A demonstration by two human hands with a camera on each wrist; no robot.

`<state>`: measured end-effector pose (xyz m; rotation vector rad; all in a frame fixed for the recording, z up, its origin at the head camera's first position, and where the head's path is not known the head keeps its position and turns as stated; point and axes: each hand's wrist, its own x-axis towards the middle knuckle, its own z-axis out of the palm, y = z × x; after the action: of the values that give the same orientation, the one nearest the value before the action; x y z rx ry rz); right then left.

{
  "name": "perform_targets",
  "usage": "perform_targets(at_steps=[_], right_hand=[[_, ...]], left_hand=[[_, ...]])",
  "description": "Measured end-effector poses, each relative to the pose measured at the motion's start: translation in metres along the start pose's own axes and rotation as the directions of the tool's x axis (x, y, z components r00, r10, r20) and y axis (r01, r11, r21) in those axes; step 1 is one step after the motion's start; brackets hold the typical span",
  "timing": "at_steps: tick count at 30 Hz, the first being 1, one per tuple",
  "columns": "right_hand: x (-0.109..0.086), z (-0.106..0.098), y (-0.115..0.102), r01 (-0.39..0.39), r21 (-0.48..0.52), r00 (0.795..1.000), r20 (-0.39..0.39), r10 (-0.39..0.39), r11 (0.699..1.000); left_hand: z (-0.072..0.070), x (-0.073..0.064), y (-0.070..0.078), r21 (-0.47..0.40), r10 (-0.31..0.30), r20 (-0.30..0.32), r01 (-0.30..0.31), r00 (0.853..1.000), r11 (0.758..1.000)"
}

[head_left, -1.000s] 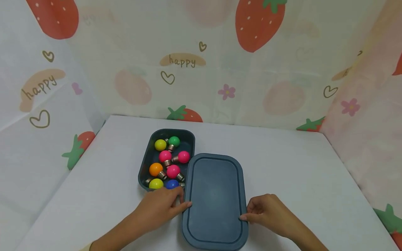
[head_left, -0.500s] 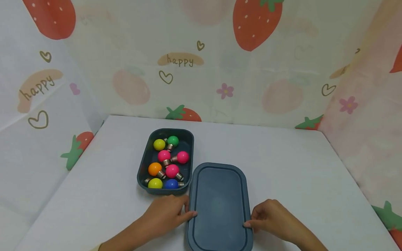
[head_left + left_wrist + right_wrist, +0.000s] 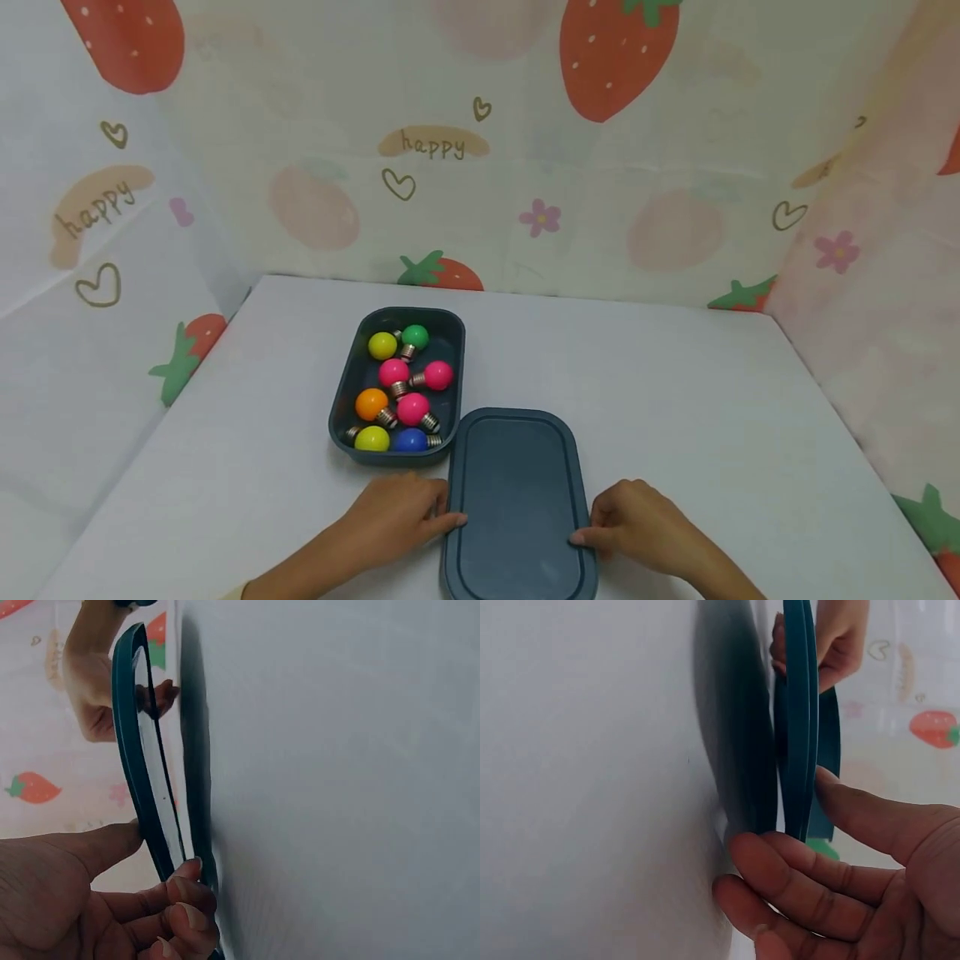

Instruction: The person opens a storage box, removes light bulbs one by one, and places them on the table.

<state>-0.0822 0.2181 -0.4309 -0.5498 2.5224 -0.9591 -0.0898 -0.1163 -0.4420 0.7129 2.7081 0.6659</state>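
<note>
A dark blue-grey rectangular lid (image 3: pixel 517 500) lies level between both hands at the front of the table. My left hand (image 3: pixel 397 518) pinches its left edge, thumb on top and fingers curled below. On the opposite edge, my right hand (image 3: pixel 637 527) grips the lid the same way. Both wrist views show a gap and a shadow between the lid (image 3: pixel 799 712) and the white surface. The matching box (image 3: pixel 450 333) stands uncovered behind my left hand. Inside it lie several round coloured light bulbs, among them an orange bulb (image 3: pixel 371 404) and a blue bulb (image 3: pixel 410 440).
The white table (image 3: pixel 675 400) extends right and left of the box and lid. Printed fabric walls (image 3: pixel 585 167) with strawberries and hearts enclose its back and sides. The lid's far left corner is close to the box's near right corner.
Both hands have drawn the lid towards the front of the table, and it no longer overlaps the box's near right corner in the head view. The box and bulbs have stayed put.
</note>
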Motion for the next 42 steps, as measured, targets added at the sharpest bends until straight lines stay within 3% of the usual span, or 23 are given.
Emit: perform_targets(at_steps=[13,28,35,42], right_hand=[[0.004,0.009,-0.007,-0.054,-0.013,0.998,0.044,0.055,0.998],[0.009,0.014,-0.009,-0.053,-0.032,0.998,0.042,0.054,0.998],[0.009,0.005,-0.015,-0.059,-0.11,0.998,-0.008,0.058,0.992],[0.011,-0.014,-0.023,-0.05,-0.131,0.996,-0.085,0.039,0.99]], left_hand=[[0.003,-0.002,-0.005,0.034,-0.017,0.016,0.016,1.0,0.999],[-0.001,-0.004,-0.003,0.051,-0.018,0.047,0.015,0.999,0.999],[-0.008,-0.009,0.002,0.054,-0.041,0.064,0.038,0.997,0.998],[-0.021,-0.018,0.02,0.082,-0.074,0.079,0.068,0.994,0.994]])
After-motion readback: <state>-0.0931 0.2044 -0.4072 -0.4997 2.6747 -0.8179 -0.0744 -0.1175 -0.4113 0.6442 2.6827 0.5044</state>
